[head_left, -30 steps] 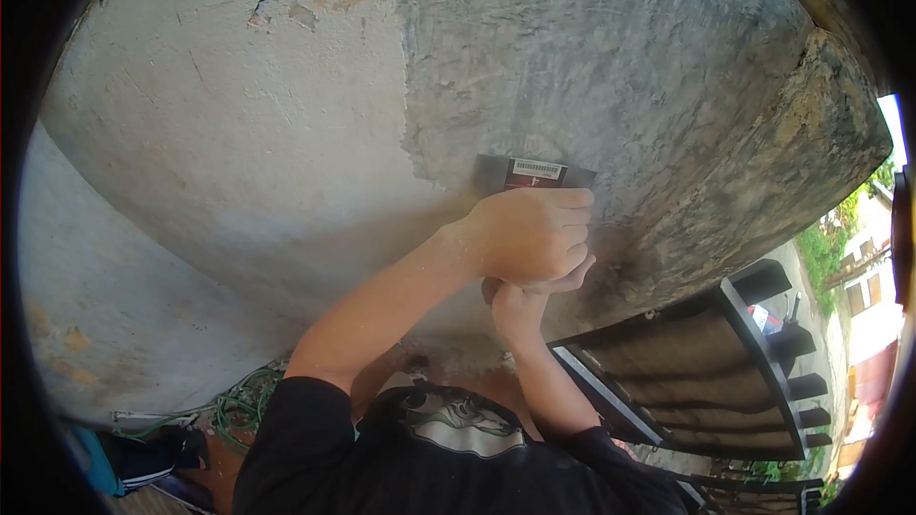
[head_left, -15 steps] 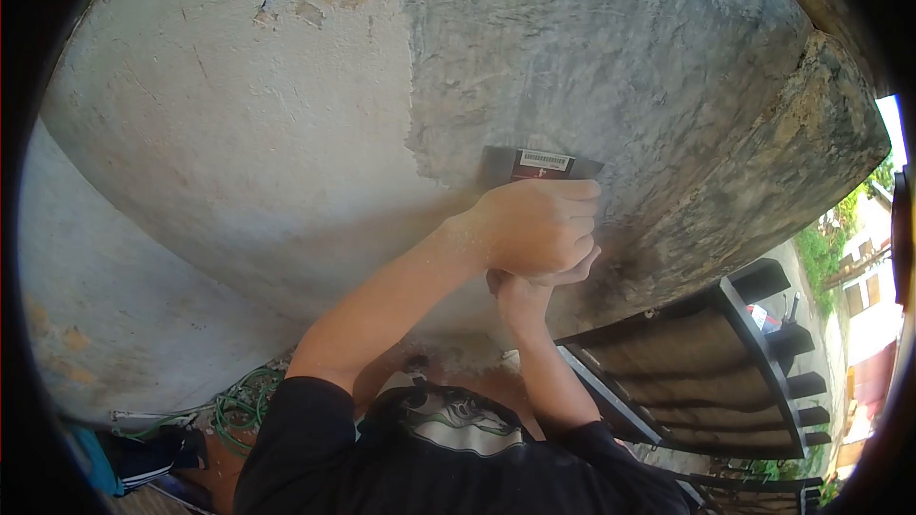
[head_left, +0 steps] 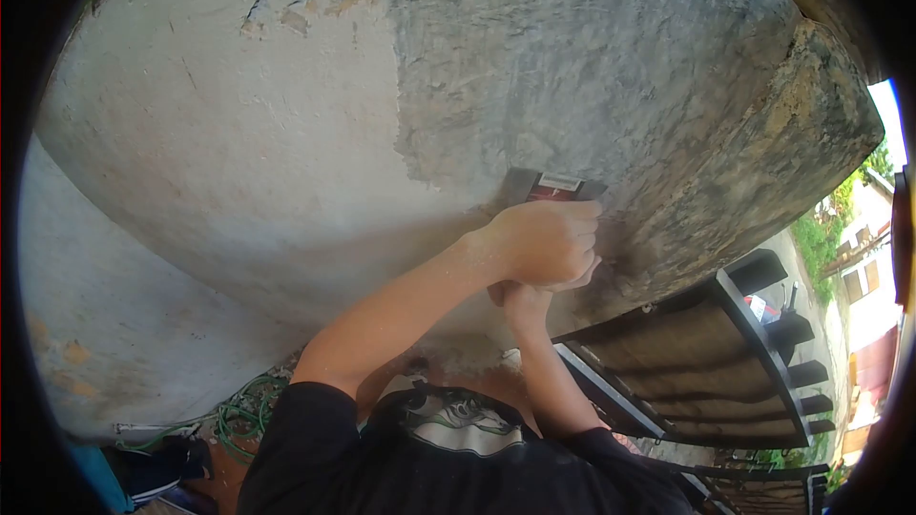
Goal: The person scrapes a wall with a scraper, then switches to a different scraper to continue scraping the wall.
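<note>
A wide scraper (head_left: 557,193) with a dark metal blade, a red label and a white barcode sticker lies against the wall surface (head_left: 477,86). My left hand (head_left: 546,243) is closed round it just below the blade. Beneath and partly behind it, my right hand (head_left: 527,303) is closed at the lower end, where the handle is hidden by the fingers. The blade touches the grey, rough part of the wall, right of a pale, smoother part (head_left: 267,124). Fine dust or bits cling to my left wrist.
Peeled patches (head_left: 296,5) mark the wall's upper left. A dark slatted metal gate (head_left: 677,362) stands at the lower right, with greenery (head_left: 821,238) beyond. A green hose (head_left: 250,415) lies coiled at the lower left, near dark and teal cloth (head_left: 100,477).
The scraper and both hands have moved down and slightly right along the wall. The camera view has shifted a little. Both hands keep their hold.
</note>
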Available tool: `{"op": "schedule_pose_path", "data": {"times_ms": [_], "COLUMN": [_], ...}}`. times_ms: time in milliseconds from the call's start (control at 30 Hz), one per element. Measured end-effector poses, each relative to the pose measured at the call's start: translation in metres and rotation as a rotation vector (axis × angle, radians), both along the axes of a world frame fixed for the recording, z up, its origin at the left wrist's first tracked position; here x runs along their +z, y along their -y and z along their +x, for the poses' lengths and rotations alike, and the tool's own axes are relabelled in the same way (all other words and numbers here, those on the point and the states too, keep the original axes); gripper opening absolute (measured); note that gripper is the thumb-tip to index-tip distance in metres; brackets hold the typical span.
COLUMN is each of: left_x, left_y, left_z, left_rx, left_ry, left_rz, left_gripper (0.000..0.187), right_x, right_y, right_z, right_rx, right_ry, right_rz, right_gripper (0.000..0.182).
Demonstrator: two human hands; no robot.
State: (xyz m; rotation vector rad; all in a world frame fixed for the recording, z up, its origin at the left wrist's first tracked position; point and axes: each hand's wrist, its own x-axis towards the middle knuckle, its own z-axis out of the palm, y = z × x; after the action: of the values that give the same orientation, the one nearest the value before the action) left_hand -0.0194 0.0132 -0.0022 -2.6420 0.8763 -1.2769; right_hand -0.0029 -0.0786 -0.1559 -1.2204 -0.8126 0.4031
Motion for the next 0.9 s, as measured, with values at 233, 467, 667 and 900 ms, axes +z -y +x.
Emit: {"op": "schedule_pose_path", "data": {"times_ms": [233, 467, 667, 900], "left_x": [0.028, 0.000, 0.040, 0.108], "left_y": [0.000, 0.002, -0.002, -0.029], "left_z": [0.006, -0.013, -0.043, -0.054], "left_rx": [0.056, -0.014, 0.006, 0.147], "left_ry": [0.005, 0.071, 0.186, -0.107], "left_rz": [0.050, 0.126, 0.104, 0.128], "left_gripper": [0.036, 0.031, 0.028, 0.030], "right_x": [0.042, 0.043, 0.070, 0.125], "right_y": [0.007, 0.024, 0.016, -0.016], "right_z": [0.013, -0.030, -0.038, -0.033], "right_rx": [0.011, -0.027, 0.164, 0.498], "right_ry": [-0.152, 0.085, 0.117, -0.375], "right_rz": [-0.023, 0.050, 0.208, 0.216], "right_gripper": [0.023, 0.021, 0.020, 0.031]}}
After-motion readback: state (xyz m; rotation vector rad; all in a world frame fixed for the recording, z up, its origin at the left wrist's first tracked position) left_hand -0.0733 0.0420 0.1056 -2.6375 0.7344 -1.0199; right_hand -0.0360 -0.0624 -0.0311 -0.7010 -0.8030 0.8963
